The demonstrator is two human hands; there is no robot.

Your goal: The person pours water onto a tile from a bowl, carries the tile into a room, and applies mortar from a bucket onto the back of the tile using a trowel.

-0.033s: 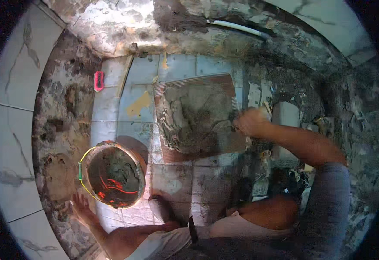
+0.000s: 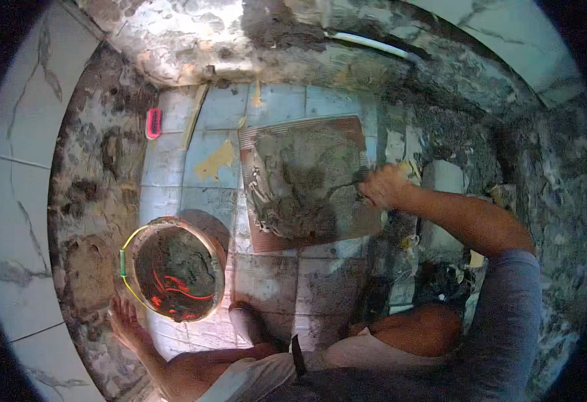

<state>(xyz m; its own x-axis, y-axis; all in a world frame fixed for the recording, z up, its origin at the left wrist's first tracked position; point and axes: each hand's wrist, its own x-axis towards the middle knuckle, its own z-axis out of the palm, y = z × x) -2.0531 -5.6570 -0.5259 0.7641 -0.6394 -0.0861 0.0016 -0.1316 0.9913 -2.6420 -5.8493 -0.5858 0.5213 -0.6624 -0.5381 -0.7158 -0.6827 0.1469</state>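
My right hand (image 2: 387,187) is closed round the handle of a trowel, at the right edge of a reddish-brown ribbed tile (image 2: 266,239). Wet grey mortar (image 2: 293,174) covers most of that tile, lying thick and ridged along its left side. The trowel's blade is smeared with the mortar and hard to make out against it. My left hand (image 2: 127,324) holds nothing; its fingers are spread, just below and left of a bucket (image 2: 221,258). Grey mortar lies inside the bucket, with bright orange-red streaks showing on its wall.
A pink brush (image 2: 154,124) lies at the far left of the tiled floor (image 2: 266,281). Near it are a thin strip (image 2: 195,117) and a torn tan scrap (image 2: 215,161). Rough bare walls surround the floor; a white pipe (image 2: 370,44) runs along the far one. Rubble lies at right.
My right hand has shifted very slightly left and up with the trowel. My left hand, the bucket and the tile stay about where they were.
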